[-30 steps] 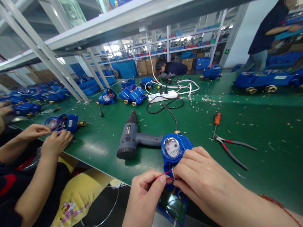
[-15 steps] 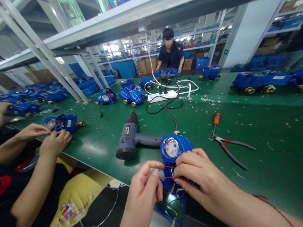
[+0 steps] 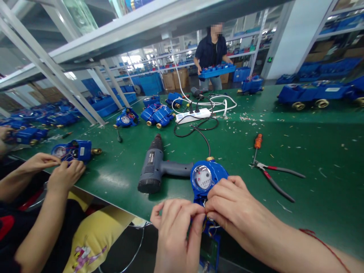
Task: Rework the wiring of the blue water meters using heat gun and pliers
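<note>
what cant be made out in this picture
Head view: whatever the left hand and right hand may hold, hidden by their fingers.
Head view: part of the blue plastic meter with a round clear window, covered by the right hand.
Head view: lettering on the grey plastic heat gun, too small to read.
Head view: the rightmost blue plastic housing with a brass fitting, cut off by the right edge.

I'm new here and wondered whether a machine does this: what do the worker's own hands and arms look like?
They are human: the left hand and right hand are bare, with no gloves or visible rings. A thin red cord is worn around the right forearm. No sleeve shows on either arm in view.
</note>
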Demonstrator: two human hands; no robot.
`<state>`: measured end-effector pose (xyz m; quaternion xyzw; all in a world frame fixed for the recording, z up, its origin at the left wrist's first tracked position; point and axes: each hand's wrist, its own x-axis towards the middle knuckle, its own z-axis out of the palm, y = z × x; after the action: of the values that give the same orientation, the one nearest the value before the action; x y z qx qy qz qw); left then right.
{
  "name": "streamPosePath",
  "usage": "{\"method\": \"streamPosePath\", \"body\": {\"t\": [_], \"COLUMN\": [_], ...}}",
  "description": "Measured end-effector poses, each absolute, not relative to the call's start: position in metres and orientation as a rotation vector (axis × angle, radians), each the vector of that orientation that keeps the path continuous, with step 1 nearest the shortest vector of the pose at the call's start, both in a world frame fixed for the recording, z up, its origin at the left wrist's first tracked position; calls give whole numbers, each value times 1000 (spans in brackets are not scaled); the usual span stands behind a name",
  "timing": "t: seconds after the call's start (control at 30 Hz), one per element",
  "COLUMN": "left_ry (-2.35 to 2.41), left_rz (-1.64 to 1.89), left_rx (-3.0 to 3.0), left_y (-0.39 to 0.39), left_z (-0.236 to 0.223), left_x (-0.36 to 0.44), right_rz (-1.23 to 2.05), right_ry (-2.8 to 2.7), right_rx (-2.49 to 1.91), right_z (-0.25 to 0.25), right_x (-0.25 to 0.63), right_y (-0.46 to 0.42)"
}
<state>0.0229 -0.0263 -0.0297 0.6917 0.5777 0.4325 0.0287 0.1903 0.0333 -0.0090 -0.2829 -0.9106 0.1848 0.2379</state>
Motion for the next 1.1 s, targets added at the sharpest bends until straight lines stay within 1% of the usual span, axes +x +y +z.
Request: {"method": "streamPosePath", "body": {"t": [0.13,0.3,0.57,0.73,0.83,0.97,1.1], "left_ry": [1789,1767,1641,1643,1671,1667,1739], "left_rz": [1221,1104,1109,1074,991,784,726], "left_rx": [1822,1666,1561,1591,1663,1706,1651], "left_y": [-28,-28,-26,-26,-25,-19,-7], "left_z": [-30,-27,-17,-16,-14,-7,-1], "left_x": [25,21,24,23,19,19,29], "right_rz": [567,599,577,574,582,596,446], "right_ry": [-2507,-2427,-2300,-2351,-2387,-2348,-2316], "right_rx": [-892,-892,-817,-844,-850,-785,-750], "right_z": [-3,-5,-17,-14,-13,-17,-23], "right_x": [193,192,193,192,192,191,190], "right_y": [36,36,36,38,40,41,39]}}
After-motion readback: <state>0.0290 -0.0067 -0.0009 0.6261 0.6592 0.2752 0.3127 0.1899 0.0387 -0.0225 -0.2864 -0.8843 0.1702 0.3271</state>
